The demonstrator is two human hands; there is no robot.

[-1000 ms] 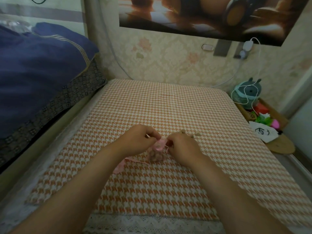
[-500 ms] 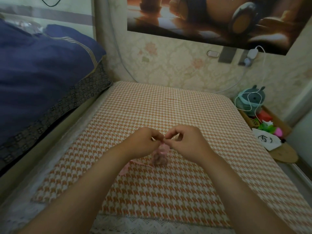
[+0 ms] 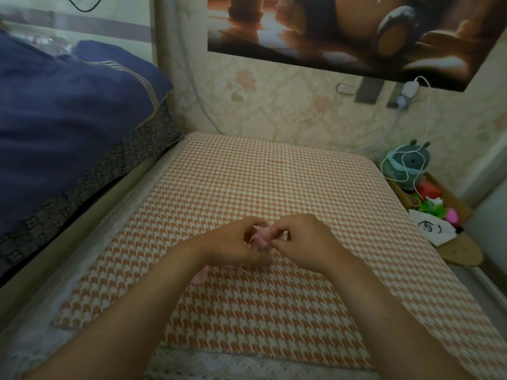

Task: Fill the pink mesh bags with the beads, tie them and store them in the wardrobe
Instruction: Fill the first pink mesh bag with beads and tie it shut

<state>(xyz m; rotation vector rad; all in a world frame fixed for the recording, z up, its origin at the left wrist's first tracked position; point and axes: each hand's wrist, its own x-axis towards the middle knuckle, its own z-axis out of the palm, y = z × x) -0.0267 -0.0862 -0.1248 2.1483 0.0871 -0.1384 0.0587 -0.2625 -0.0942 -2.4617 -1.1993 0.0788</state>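
A small pink mesh bag point(image 3: 262, 238) is held between both hands above the orange-and-white houndstooth mat point(image 3: 247, 187). My left hand point(image 3: 236, 244) cups the bag from the left with its fingers curled around it. Pinching the bag's top from the right is my right hand point(image 3: 300, 239). Most of the bag is hidden by my fingers, and no beads show. A second piece of pink mesh point(image 3: 201, 275) lies flat on the mat under my left wrist, partly covered.
A dark blue quilt point(image 3: 68, 119) is piled on the bed at left. At right a low shelf holds a teal plush toy point(image 3: 407, 165) wrapped in a white cable, colourful small items and a white cloth point(image 3: 430, 227). A wallpapered wall stands behind the mat.
The bag has risen off the mat and now sits between my closed fingers. My hands have drawn closer together. The loose beads seen earlier beside my right hand are out of sight.
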